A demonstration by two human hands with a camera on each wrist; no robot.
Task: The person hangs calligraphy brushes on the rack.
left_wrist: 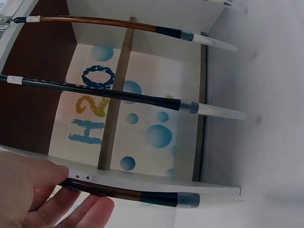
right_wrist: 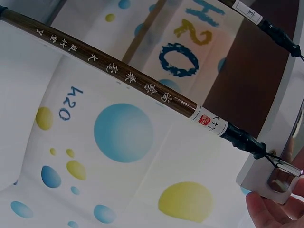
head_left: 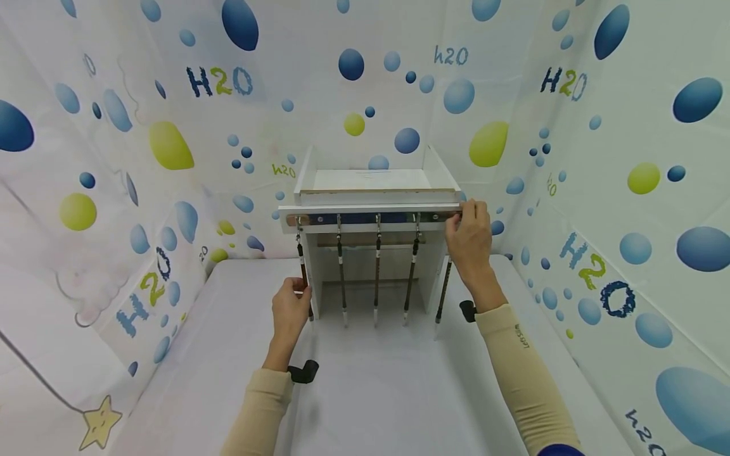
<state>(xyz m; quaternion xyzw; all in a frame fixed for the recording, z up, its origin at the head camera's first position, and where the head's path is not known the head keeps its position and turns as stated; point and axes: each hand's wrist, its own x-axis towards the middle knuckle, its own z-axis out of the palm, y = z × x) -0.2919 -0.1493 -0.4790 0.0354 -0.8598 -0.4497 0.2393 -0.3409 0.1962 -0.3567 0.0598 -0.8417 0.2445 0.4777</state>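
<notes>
Several calligraphy brushes hang by cord loops from hooks along the metal rail [head_left: 359,218] of a white brush rack [head_left: 284,221]. At the left end, my left hand [head_left: 289,310] pinches the brown handle of the leftmost brush [left_wrist: 118,192] between thumb and fingers, beside the rack's side panel. My right hand [head_left: 471,244] grips the right end of the rack's front board, its fingertips right at the end hook [right_wrist: 288,167]. From that hook hangs a brown brush [right_wrist: 109,66] with white characters and a white label; its bristles are outside the right wrist view.
An open white tray [head_left: 373,197] forms the rack's top. Below the rail, the middle brushes [head_left: 377,272] hang in front of the rack's open frame. White sheeting printed with bubbles surrounds the white table [head_left: 365,392] at the back and sides.
</notes>
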